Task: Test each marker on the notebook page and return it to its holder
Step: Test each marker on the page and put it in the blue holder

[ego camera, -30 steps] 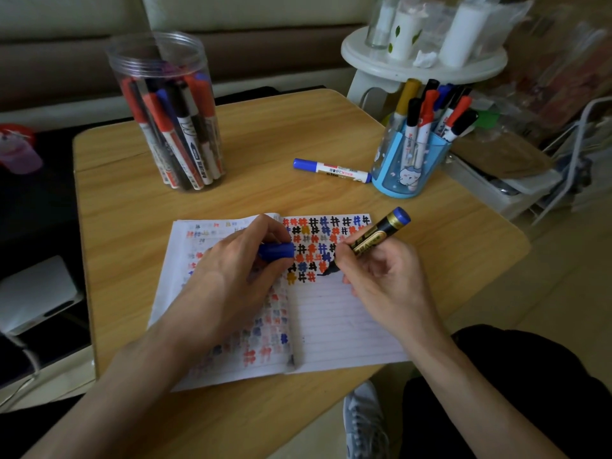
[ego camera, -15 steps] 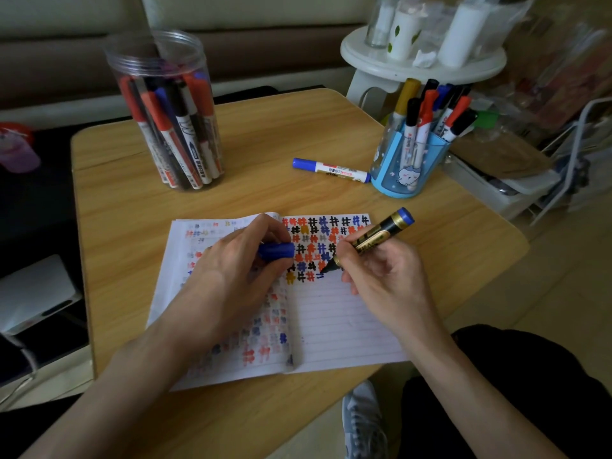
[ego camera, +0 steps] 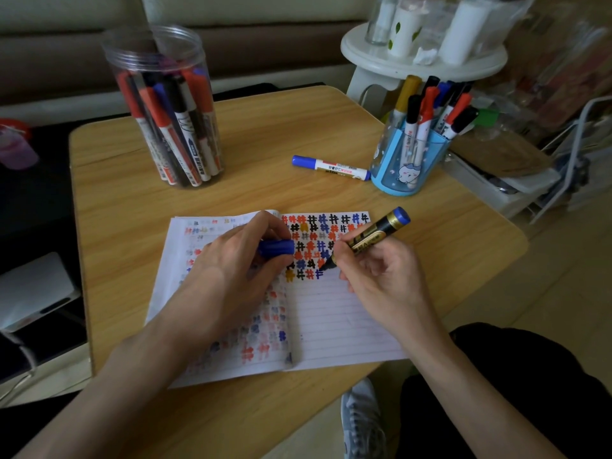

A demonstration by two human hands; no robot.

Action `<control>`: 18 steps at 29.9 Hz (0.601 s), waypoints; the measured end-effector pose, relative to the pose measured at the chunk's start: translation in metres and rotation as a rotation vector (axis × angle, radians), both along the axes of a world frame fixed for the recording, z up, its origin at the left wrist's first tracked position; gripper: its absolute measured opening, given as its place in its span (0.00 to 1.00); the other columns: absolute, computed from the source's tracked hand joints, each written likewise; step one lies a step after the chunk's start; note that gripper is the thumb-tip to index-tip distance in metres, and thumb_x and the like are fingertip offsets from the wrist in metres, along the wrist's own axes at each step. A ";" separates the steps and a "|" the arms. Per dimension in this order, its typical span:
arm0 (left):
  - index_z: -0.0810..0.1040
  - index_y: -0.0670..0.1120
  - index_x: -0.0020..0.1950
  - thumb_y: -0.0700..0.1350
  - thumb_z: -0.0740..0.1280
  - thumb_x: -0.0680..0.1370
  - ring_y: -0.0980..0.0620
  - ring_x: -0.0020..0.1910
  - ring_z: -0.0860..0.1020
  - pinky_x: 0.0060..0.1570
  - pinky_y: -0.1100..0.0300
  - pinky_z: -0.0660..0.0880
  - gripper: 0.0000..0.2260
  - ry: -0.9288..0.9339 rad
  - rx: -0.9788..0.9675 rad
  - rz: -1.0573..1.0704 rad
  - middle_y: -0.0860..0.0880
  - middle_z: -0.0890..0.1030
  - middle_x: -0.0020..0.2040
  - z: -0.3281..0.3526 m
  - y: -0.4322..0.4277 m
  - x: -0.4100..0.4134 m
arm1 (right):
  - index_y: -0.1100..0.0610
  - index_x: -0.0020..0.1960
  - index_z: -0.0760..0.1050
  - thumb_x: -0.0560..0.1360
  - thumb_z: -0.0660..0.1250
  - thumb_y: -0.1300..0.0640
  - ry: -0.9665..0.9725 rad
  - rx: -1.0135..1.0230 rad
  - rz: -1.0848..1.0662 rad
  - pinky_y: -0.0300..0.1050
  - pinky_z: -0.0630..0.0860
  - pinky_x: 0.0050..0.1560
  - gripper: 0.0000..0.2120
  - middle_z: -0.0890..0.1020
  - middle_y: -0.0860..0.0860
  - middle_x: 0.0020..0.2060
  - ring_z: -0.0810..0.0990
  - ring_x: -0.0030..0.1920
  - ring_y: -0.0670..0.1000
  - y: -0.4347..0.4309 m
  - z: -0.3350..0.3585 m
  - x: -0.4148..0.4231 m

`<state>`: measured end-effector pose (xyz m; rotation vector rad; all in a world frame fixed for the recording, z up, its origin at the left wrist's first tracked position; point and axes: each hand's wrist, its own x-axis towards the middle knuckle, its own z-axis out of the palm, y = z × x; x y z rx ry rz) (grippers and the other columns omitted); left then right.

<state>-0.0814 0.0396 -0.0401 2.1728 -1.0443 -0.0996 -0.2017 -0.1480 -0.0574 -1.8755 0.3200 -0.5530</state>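
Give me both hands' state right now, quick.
Left hand: closed, grip on the blue cap.
Right hand: closed, grip on the black-and-gold marker, tip on the notebook page.

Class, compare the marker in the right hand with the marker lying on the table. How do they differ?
The held marker has a black-and-gold barrel; the lying marker has a white one. The held marker is uncapped, tilted, tip on the notebook; the lying marker is capped and flat on the table. Both are blue-ended.

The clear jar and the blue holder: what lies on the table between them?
In the head view, one blue-capped marker lies flat there, its end by the blue holder; otherwise bare table to the clear jar.
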 end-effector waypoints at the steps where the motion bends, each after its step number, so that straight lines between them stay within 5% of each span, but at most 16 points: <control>1: 0.73 0.57 0.60 0.52 0.68 0.79 0.65 0.50 0.76 0.44 0.73 0.71 0.10 -0.001 0.001 0.000 0.62 0.78 0.50 0.000 0.000 0.000 | 0.57 0.48 0.82 0.79 0.72 0.58 0.000 -0.009 0.000 0.51 0.79 0.34 0.03 0.83 0.53 0.34 0.81 0.34 0.57 0.000 -0.001 0.000; 4: 0.75 0.57 0.61 0.53 0.67 0.79 0.67 0.50 0.76 0.45 0.74 0.71 0.10 -0.002 0.004 0.002 0.62 0.79 0.51 0.002 -0.001 -0.001 | 0.59 0.46 0.81 0.78 0.72 0.58 0.005 -0.026 -0.002 0.53 0.78 0.34 0.05 0.82 0.55 0.33 0.80 0.34 0.59 0.000 -0.001 0.001; 9: 0.79 0.57 0.62 0.52 0.66 0.80 0.70 0.49 0.76 0.47 0.75 0.70 0.11 -0.005 -0.044 -0.001 0.65 0.79 0.50 0.007 -0.001 -0.003 | 0.61 0.52 0.81 0.79 0.71 0.61 -0.021 0.247 0.014 0.36 0.76 0.35 0.04 0.83 0.48 0.34 0.80 0.35 0.45 -0.002 0.007 -0.003; 15: 0.82 0.54 0.58 0.47 0.71 0.78 0.65 0.51 0.79 0.49 0.75 0.71 0.10 0.093 -0.155 -0.006 0.66 0.82 0.50 0.008 -0.007 -0.004 | 0.63 0.53 0.80 0.80 0.69 0.63 -0.122 0.379 0.029 0.38 0.76 0.33 0.04 0.83 0.63 0.36 0.81 0.34 0.51 0.002 0.024 -0.002; 18: 0.83 0.53 0.56 0.48 0.72 0.76 0.63 0.50 0.81 0.48 0.70 0.75 0.09 0.145 -0.209 -0.010 0.64 0.83 0.49 0.012 -0.011 -0.007 | 0.58 0.51 0.81 0.78 0.71 0.58 -0.120 0.399 0.013 0.40 0.77 0.34 0.04 0.84 0.62 0.37 0.81 0.33 0.54 0.004 0.026 -0.002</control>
